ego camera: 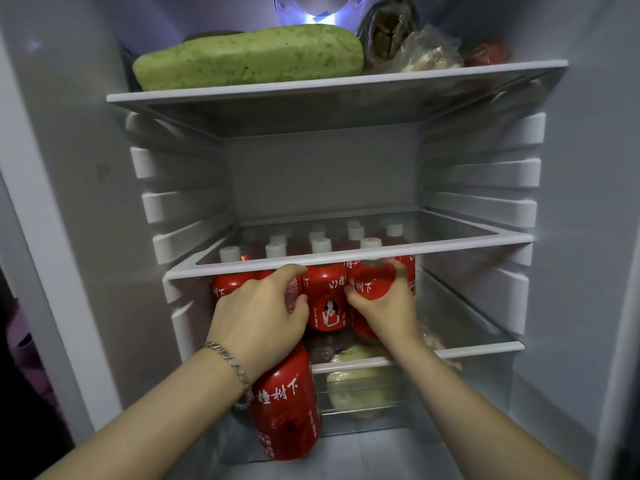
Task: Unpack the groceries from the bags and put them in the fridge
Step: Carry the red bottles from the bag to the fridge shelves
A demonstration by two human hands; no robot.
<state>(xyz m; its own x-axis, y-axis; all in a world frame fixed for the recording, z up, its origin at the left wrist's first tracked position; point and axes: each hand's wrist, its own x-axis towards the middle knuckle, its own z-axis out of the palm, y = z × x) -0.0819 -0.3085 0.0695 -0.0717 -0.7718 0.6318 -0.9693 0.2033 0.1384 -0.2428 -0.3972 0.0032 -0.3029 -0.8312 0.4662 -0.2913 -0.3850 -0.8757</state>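
Nearest the lens, two bare forearms rise from five and seven o'clock, the left one wearing a metal bracelet (227, 361). Tucked just under that wrist at six o'clock is a loose red drink bottle (284, 403). Its long axis runs roughly twelve to six, its top is hidden behind the wrist, and what holds it up cannot be told. It is outside the fridge (62, 168), in front of the clear crisper drawer (467, 386), where something pale green and round (360, 393) lies. Beyond, the other red bottles (325, 299) stand upright in rows on the lower shelf. Their white caps (321, 244) are just beneath the glass shelf (450, 249), so little headroom is left there. The left hand (259, 310) has its fingers curled round the shoulder of the second bottle from the left (292, 292), its top digit touching the shelf's front edge. The right hand (388, 306) wraps the bottle at the row's right end (370, 280), thumb at nine o'clock on the label and fingers round the far side. Both hands are thus clamped on standing bottles. My guess is that they are squaring up the row, and that the loose bottle, directly at six o'clock below the left hand and nearer to it, must come up upright and slide in low. At twelve o'clock, the top shelf carries a long green gourd (249, 57) and plastic-wrapped food (427, 55).
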